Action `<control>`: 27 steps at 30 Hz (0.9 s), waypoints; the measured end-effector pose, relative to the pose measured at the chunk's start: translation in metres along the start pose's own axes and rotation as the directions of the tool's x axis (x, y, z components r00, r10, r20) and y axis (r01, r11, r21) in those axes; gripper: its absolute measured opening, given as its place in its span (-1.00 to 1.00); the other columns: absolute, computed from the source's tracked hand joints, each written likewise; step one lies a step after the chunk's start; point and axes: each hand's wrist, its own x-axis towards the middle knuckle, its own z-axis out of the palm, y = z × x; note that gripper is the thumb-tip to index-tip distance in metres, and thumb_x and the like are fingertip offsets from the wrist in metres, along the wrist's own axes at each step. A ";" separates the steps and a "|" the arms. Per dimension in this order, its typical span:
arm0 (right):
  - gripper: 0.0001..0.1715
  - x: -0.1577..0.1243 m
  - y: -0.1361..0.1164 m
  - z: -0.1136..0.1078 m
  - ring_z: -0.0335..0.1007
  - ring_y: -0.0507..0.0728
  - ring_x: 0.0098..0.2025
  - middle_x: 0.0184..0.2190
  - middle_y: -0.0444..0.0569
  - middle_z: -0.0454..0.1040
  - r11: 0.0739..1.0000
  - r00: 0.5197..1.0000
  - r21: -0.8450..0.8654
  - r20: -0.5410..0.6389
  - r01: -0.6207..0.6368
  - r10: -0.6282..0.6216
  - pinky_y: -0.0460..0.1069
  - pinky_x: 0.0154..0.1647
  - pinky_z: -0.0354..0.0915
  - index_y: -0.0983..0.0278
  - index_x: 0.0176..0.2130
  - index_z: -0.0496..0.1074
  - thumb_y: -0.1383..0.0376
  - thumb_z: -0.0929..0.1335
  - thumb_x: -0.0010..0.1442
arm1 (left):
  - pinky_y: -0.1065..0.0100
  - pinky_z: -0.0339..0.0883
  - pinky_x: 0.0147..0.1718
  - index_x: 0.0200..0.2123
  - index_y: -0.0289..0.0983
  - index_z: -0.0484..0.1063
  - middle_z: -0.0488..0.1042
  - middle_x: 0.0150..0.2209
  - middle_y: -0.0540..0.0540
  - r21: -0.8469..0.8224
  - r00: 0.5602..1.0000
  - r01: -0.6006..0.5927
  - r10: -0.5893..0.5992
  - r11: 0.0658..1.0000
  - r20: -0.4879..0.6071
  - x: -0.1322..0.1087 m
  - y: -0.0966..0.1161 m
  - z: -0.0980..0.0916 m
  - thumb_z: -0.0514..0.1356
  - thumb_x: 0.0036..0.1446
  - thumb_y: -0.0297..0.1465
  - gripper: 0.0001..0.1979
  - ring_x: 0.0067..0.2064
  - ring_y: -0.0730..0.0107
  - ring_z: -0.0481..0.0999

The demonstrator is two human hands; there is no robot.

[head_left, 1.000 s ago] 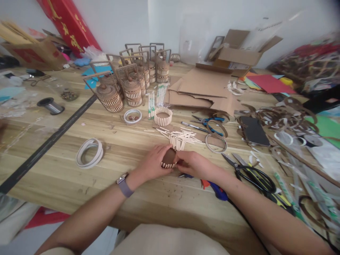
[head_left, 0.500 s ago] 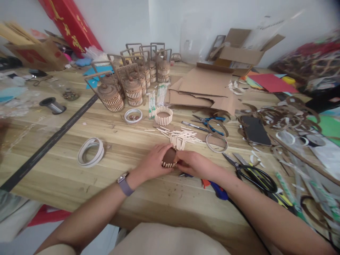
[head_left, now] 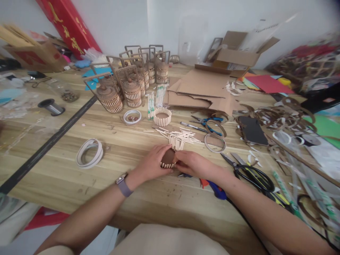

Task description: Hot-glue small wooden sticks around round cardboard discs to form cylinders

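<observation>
A round brown disc (head_left: 168, 157) edged with short pale sticks is tilted up between my hands. My left hand (head_left: 153, 162) wraps round its left side, thumb at the top and fingers below. At its right edge my right hand (head_left: 191, 163) has its fingers pinched together; whether a stick is between them is too small to tell. Just beyond lies a pile of loose pale sticks (head_left: 183, 136). Behind the pile stands a finished-looking ring of upright sticks on a brown base (head_left: 162, 117).
Black-handled scissors (head_left: 255, 177) and a blue and red tool (head_left: 218, 190) lie by my right forearm. White tape rolls (head_left: 89, 153) are at left. Small woven lanterns (head_left: 132, 92) and flat cardboard (head_left: 199, 83) stand or lie at the back. A phone (head_left: 253, 130) rests at right.
The whole view has shifted slightly. Both hands keep nearly the same hold on the stick-edged disc.
</observation>
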 end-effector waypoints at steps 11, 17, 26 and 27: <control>-0.88 -0.001 -0.008 -0.001 0.40 0.10 -0.35 -0.39 -0.07 0.49 0.995 0.997 -0.059 0.010 -0.077 0.078 -0.06 -0.31 0.27 0.23 -0.35 0.34 0.43 0.32 0.21 | -0.14 0.19 0.23 0.28 -0.24 0.16 0.35 0.21 -0.31 -0.024 1.000 -0.011 0.011 1.000 -0.014 0.000 -0.002 0.000 0.45 -0.07 -0.32 -0.13 0.23 -0.11 0.32; -0.72 -0.020 -0.022 -0.023 0.48 0.16 -0.20 -0.18 0.02 0.53 0.981 0.978 -0.085 -0.132 -0.172 0.160 -0.01 -0.22 0.34 0.23 -0.04 0.37 0.32 0.37 0.22 | -0.11 0.09 0.30 0.33 -0.22 0.09 0.19 0.33 -0.33 -0.094 0.999 0.007 -0.003 0.996 0.037 -0.002 -0.002 -0.009 0.44 -0.05 -0.37 -0.08 0.35 -0.07 0.19; -0.69 -0.096 -0.025 -0.040 0.41 0.15 -0.52 -0.54 -0.06 0.49 0.744 0.768 -0.206 -0.071 -0.636 0.637 -0.03 -0.52 0.14 0.19 -0.47 0.37 0.10 0.33 0.22 | -0.18 0.02 0.32 0.40 -0.11 -0.20 0.01 0.39 -0.33 -0.089 0.993 0.060 -0.068 0.994 -0.098 -0.011 -0.001 -0.013 0.55 -0.22 -0.33 0.27 0.40 -0.17 0.04; -0.71 -0.101 -0.024 -0.035 0.42 0.17 -0.51 -0.53 -0.05 0.51 0.720 0.739 -0.196 -0.044 -0.666 0.672 -0.03 -0.51 0.15 0.19 -0.45 0.38 0.08 0.36 0.19 | -0.20 0.03 0.32 0.40 -0.10 -0.22 0.01 0.38 -0.34 -0.063 0.989 0.052 -0.060 0.997 -0.132 -0.011 0.000 -0.010 0.55 -0.22 -0.33 0.28 0.40 -0.19 0.04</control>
